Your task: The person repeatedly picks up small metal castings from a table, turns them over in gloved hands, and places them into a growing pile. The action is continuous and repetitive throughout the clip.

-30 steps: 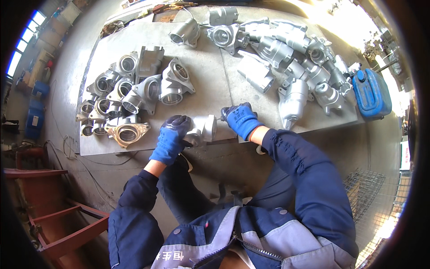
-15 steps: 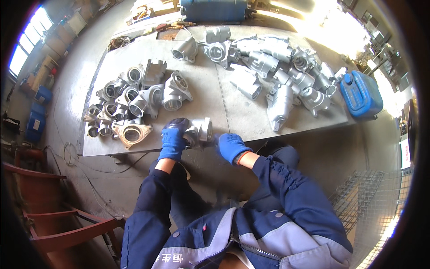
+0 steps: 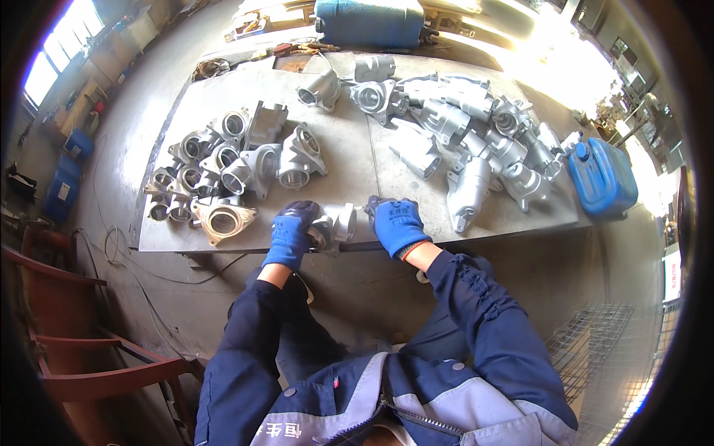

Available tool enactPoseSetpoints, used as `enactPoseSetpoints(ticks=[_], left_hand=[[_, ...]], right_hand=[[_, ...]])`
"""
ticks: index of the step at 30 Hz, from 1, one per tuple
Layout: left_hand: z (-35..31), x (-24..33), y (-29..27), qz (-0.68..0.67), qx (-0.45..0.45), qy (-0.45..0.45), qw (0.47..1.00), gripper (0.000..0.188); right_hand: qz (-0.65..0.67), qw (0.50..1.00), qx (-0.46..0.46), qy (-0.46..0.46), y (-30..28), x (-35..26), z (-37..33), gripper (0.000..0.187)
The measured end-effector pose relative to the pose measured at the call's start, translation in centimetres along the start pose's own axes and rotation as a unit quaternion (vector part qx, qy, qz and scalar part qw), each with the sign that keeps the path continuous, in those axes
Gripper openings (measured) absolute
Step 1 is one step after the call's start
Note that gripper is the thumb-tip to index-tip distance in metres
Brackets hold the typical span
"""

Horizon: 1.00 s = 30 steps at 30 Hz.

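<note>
At the front edge of the metal-topped table [image 3: 349, 149], my left hand [image 3: 292, 232], in a blue glove with dark fingers, is closed on the left end of a silver metal casting [image 3: 341, 221]. The casting is tubular with round openings. Just to the right of it my gloved right hand [image 3: 396, 225] has its fingers curled together. Whatever those fingers pinch, if anything, is too small to make out. Beyond my left hand sits a cluster of flanged castings [image 3: 225, 158], and a bronze-tinted triangular flange [image 3: 223, 221] lies nearest to it.
A heap of silver castings [image 3: 476, 126] covers the table's right half. By the right edge stands a blue jerrycan [image 3: 602, 178]. Behind the table is a blue drum [image 3: 370, 22]. A reddish-brown metal frame [image 3: 111, 383] stands at lower left, wire mesh [image 3: 595, 349] at lower right.
My right hand has risen slightly and turned, its fingers now higher beside the casting's right end. My left hand keeps its hold on the casting. The whole view has shifted a little.
</note>
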<state>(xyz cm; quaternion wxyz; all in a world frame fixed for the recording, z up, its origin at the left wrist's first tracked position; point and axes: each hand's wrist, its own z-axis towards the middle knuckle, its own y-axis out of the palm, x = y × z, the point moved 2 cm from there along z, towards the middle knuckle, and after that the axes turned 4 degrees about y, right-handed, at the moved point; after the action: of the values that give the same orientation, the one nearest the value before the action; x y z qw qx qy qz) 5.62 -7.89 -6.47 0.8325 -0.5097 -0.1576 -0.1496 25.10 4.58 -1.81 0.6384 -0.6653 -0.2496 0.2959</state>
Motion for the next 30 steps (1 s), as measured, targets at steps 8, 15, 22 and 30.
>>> enactPoseSetpoints(ticks=[8, 15, 22, 30], left_hand=[[0.4, -0.1, 0.2, 0.024, -0.026, -0.005, 0.999, 0.048], [0.0, 0.4, 0.5, 0.058, 0.001, -0.025, 0.998, 0.047], [0.0, 0.2, 0.7, 0.055, -0.045, -0.073, 0.995, 0.045], [0.4, 1.1, -0.2, 0.033, -0.053, -0.081, 0.995, 0.044]], right_hand=[[-0.002, 0.999, -0.051, 0.017, 1.4, -0.8, 1.1, 0.019], [0.055, 0.993, -0.095, 0.036, 1.4, -1.8, -0.5, 0.022], [0.074, 0.992, -0.093, 0.031, 2.3, -1.8, -1.2, 0.021], [0.105, 0.987, -0.114, 0.039, 4.7, -3.4, -4.3, 0.024]])
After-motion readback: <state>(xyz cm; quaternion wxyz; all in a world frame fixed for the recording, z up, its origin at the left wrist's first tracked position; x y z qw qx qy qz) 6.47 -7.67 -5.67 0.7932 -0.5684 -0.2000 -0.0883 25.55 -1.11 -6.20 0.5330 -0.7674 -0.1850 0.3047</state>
